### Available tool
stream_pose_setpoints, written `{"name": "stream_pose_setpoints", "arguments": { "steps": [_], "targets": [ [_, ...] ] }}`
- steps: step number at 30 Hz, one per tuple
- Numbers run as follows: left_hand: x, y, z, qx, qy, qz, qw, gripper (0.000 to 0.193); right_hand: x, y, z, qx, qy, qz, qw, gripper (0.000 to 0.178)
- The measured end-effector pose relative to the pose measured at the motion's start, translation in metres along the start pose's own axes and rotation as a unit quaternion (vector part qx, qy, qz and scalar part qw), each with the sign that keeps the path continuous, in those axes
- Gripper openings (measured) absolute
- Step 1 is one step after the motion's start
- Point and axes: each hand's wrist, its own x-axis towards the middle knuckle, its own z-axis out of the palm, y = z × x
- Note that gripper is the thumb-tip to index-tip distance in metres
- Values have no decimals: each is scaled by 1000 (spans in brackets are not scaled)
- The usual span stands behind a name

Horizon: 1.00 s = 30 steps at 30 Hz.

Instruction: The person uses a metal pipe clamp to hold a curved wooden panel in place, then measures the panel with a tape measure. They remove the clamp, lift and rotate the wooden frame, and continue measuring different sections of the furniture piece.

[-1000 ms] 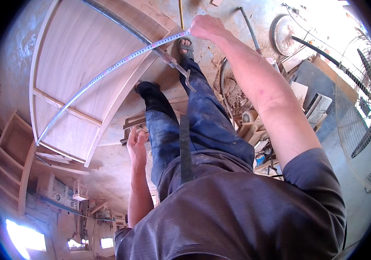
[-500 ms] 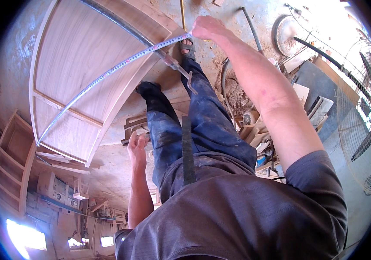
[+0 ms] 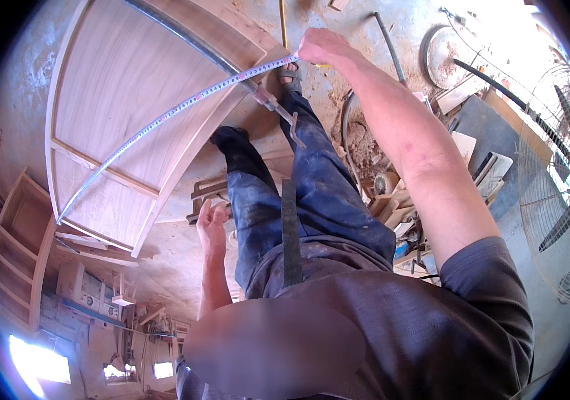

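My right hand [image 3: 325, 48] is closed round a tape measure, beyond the far right edge of a wooden panel. A bit of yellow shows under the fingers. The white tape blade [image 3: 165, 119] runs out from the hand, slanting across the framed wooden panel [image 3: 131, 87] to its near left corner. A metal bar clamp [image 3: 191, 40] lies across the panel, its bent handle over my leg, and the blade passes over it. Beside my left leg, my left hand [image 3: 211, 223] is raised with nothing in it, its fingers loosely bent and apart.
A wooden shelf frame [image 3: 15, 257] stands at the left. A wire-guarded fan [image 3: 558, 180] is at the right, near a grey board [image 3: 485, 130] and wood offcuts [image 3: 398, 207]. Sawdust [image 3: 365, 140], a hose [image 3: 389, 47] and a round disc [image 3: 441, 57] lie on the floor.
My right hand has shifted slightly to the right and down, drawing the tape blade's end with it. My left hand has barely moved.
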Motion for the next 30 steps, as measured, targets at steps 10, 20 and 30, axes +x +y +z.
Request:
{"name": "stream_pose_setpoints", "arguments": {
  "steps": [10, 20, 30],
  "targets": [
    [2, 5, 3, 15, 2, 2, 1000, 56, 4, 1, -3, -3, -8, 3, 1000, 34],
    [6, 3, 6, 4, 3, 1, 1000, 54, 1, -4, -12, 14, -49, 23, 998, 38],
    [6, 6, 11, -1, 4, -1, 1000, 54, 1, 1, -9, 6, -1, -2, 1000, 37]
  ]
}}
